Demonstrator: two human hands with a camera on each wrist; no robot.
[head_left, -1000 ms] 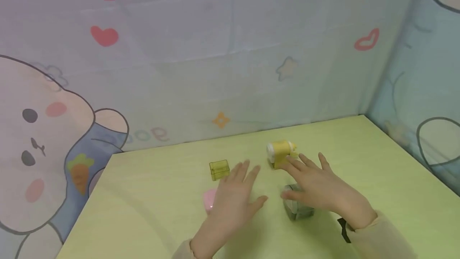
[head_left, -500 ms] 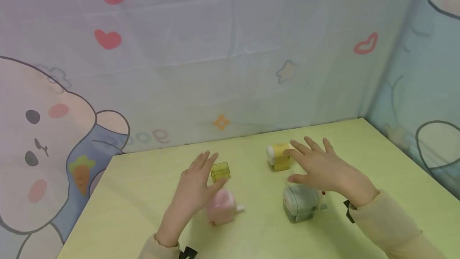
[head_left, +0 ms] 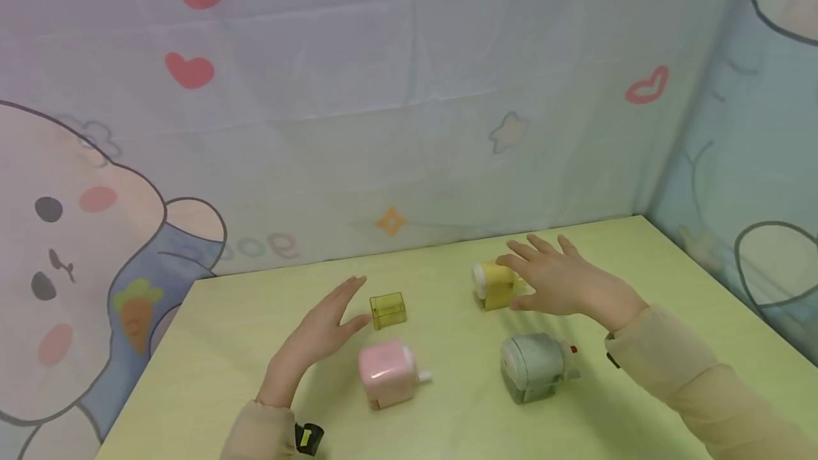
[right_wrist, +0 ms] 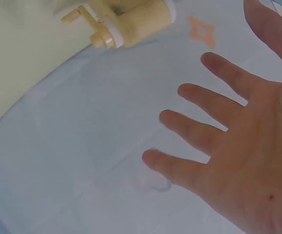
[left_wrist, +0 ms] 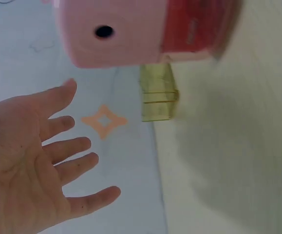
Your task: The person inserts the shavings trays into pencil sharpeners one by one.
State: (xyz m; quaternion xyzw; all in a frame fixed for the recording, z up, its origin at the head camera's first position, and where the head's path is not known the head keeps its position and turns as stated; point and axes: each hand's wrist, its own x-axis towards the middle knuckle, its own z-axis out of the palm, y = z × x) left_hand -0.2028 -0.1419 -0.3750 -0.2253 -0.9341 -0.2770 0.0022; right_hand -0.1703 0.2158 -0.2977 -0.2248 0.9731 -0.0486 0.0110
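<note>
My left hand [head_left: 319, 329] hovers with fingers extended, left of a pink crank pencil sharpener [head_left: 388, 373] and a small see-through yellow bin [head_left: 388, 311], the kind that catches shavings. In the left wrist view the pink sharpener [left_wrist: 121, 29] shows its round pencil hole. My right hand [head_left: 565, 279] is spread, its fingertips overlapping the yellow crank pencil sharpener [head_left: 495, 285] in the head view. That sharpener's crank [right_wrist: 84, 22] shows in the right wrist view, apart from the fingers. Below the right hand stands a grey-green crank pencil sharpener [head_left: 533, 366]. Neither hand holds anything.
All these things stand on a pale yellow-green table [head_left: 255, 318]. A printed cloth [head_left: 345, 126] with hearts and a bear hangs along the table's back edge, and another cloth [head_left: 735, 183] hangs on the right.
My left hand has moved left, uncovering the pink sharpener. My right hand has risen toward the back, and the grey-green sharpener is now in full sight.
</note>
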